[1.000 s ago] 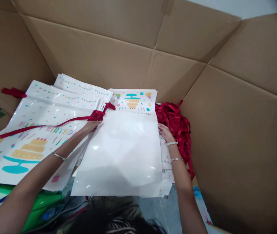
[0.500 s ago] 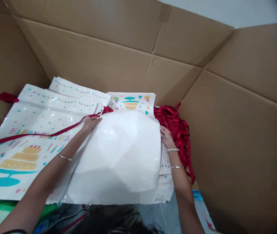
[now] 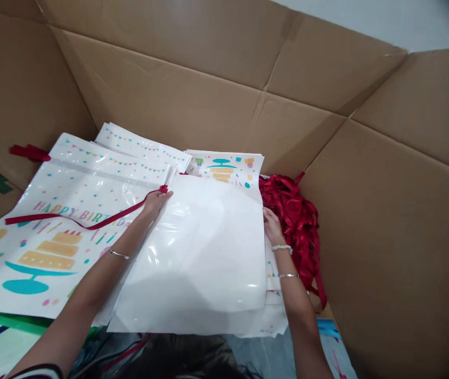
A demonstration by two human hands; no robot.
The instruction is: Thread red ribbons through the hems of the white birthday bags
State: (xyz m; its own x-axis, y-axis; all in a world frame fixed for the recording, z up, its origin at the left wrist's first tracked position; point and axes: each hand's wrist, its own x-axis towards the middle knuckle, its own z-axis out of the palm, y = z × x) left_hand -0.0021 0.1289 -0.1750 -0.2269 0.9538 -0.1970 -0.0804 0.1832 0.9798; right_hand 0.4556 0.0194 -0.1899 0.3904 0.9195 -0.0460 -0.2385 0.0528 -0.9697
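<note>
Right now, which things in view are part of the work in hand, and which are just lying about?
Likely in the job:
white sheet, left hand and right hand at its edges
printed birthday sheets
red ribbon heap

Likely just around:
cardboard walls
green material, lower left

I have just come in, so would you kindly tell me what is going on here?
A person has both hands on a plain white sheet: the left hand at its upper left edge, the right hand at its right edge. To the left lie printed birthday sheets, with a red ribbon across them. A heap of red ribbons lies to the right, by the cardboard wall.
</note>
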